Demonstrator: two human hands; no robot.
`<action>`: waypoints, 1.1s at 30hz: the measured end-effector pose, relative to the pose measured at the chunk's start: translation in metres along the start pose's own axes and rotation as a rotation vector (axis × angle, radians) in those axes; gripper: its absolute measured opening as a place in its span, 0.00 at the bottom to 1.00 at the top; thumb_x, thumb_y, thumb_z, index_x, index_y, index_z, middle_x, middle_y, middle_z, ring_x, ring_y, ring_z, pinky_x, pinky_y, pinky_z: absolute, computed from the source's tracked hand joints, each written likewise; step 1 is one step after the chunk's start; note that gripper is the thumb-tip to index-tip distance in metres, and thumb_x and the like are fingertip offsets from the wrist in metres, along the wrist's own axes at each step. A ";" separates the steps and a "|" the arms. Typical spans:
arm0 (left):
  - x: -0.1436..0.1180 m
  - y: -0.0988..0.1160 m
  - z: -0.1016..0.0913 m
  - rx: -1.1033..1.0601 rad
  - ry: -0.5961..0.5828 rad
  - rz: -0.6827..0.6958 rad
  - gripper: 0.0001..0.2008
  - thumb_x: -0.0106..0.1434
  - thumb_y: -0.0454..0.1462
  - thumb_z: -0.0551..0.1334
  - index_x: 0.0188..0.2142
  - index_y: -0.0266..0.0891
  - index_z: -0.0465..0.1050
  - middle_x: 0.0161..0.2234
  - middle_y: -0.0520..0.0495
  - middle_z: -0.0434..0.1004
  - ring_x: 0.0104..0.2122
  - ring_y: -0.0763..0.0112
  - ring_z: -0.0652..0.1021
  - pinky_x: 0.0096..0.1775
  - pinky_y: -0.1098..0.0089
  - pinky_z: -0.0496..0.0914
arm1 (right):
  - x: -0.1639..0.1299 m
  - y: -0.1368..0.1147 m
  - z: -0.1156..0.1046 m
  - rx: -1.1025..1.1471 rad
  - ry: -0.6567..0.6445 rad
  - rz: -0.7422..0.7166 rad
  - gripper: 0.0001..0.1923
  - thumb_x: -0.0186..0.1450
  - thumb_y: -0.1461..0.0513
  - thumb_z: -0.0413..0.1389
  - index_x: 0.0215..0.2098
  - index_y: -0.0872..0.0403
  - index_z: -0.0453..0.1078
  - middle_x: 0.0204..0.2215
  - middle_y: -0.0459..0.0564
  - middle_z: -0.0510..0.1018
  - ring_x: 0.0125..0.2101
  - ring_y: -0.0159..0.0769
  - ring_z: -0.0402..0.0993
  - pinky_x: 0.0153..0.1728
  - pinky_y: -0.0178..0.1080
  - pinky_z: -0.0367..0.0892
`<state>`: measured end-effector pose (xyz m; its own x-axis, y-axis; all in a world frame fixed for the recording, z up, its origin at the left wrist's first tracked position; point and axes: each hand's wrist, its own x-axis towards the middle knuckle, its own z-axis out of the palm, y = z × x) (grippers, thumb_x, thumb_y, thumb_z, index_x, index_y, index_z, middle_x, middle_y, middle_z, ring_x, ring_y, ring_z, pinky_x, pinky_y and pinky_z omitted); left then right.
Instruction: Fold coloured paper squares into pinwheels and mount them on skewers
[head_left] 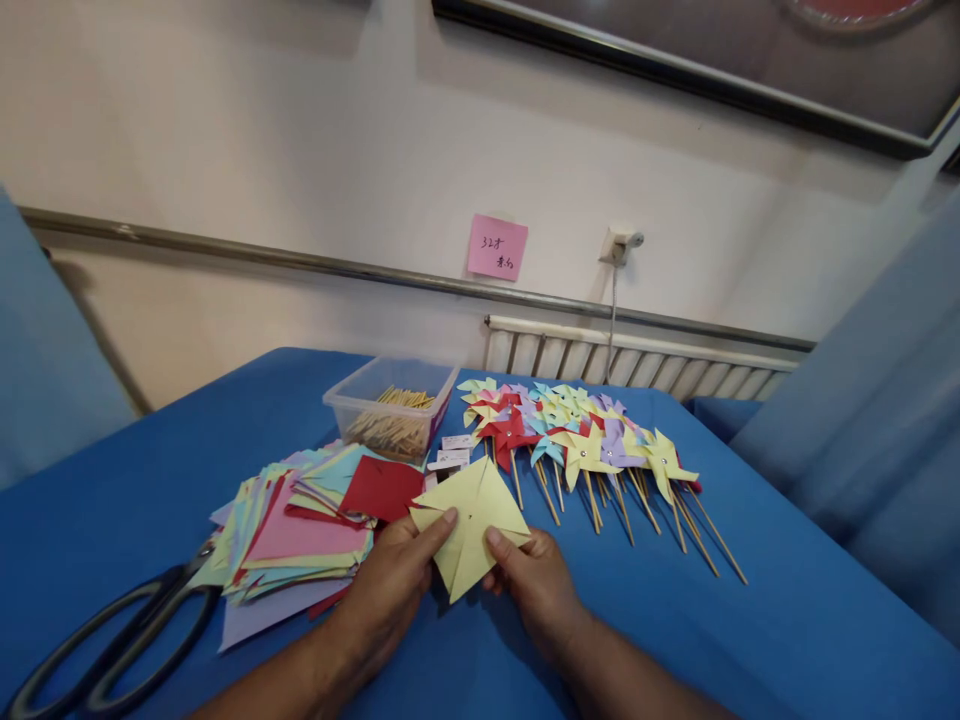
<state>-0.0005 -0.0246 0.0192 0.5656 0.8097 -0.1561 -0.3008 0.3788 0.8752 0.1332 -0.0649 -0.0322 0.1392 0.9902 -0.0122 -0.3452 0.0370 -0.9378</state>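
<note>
I note the yellow paper held just above the tabletop, centred between my hands. Left hand pinches its left edge, right hand its lower right; both equally near. Paper stack lies left.

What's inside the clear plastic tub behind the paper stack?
The clear tub holds a pile of thin wooden sticks, visible over the rim and through the wall. The tub's bottom under the sticks is covered, so anything beneath them can't be seen.
</note>
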 end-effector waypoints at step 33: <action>0.001 0.010 -0.012 -0.196 0.174 0.045 0.20 0.57 0.36 0.63 0.49 0.32 0.70 0.44 0.37 0.78 0.44 0.56 0.77 0.47 0.61 0.71 | -0.006 -0.009 -0.003 -0.490 0.240 -0.391 0.31 0.51 0.69 0.57 0.52 0.45 0.65 0.55 0.50 0.61 0.52 0.44 0.61 0.46 0.43 0.63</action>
<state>-0.0126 -0.0147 0.0223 0.4129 0.8861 -0.2106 -0.4752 0.4068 0.7802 0.1385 -0.0716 -0.0246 0.3900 0.8571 0.3366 0.2263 0.2651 -0.9373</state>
